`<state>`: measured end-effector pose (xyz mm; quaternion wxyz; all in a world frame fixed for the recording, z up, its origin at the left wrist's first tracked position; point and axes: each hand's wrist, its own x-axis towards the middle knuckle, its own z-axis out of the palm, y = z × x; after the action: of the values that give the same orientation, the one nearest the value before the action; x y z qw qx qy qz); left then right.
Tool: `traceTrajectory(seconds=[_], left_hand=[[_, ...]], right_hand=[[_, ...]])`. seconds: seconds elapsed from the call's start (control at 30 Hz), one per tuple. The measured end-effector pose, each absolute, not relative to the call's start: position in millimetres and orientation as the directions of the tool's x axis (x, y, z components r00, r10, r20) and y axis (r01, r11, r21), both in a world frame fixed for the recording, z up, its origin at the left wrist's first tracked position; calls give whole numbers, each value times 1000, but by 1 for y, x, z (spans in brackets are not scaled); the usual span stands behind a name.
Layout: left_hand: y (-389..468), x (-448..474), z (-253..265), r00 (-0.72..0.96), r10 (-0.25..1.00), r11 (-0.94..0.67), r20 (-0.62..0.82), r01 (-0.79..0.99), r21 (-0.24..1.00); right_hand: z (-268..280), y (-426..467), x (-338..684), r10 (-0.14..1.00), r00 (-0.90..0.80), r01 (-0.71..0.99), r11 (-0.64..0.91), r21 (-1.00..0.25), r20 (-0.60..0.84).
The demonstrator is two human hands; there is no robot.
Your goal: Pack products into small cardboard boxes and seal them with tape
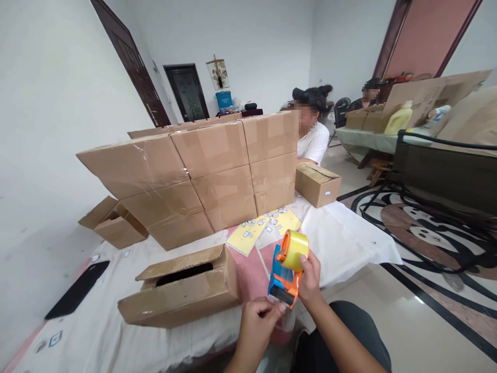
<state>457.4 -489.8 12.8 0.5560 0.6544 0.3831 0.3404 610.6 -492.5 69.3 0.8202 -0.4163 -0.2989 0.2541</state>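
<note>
My right hand (309, 280) grips an orange and blue tape dispenser (284, 280) that carries a yellowish roll of tape (295, 250). My left hand (258, 317) pinches at the dispenser's lower end, where the tape comes off; the tape end itself is too small to see. Just left of my hands lies a cardboard box (182, 287) on its side, its flaps partly apart and a dark gap showing on top. Both hands hover over the near edge of a white sheet (341, 238) spread on the floor.
A stack of taped cartons (194, 176) stands behind the box, with a small sealed box (317, 184) to its right and an open one (116, 223) to its left. Yellow label sheets (264, 228) and a black phone (77, 289) lie on the sheet. Two people sit at the back right.
</note>
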Motion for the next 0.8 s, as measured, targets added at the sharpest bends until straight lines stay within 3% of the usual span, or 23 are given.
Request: traceTrajectory(seconds=[0.5, 0.8], left_hand=[[-488, 457, 9, 443, 895, -138, 54, 159, 978], [-487, 458, 12, 469, 883, -94, 28, 118, 989]], right_hand=[[79, -495, 607, 642, 733, -153, 478, -865, 225], [77, -495, 606, 672, 729, -289, 472, -833, 128]])
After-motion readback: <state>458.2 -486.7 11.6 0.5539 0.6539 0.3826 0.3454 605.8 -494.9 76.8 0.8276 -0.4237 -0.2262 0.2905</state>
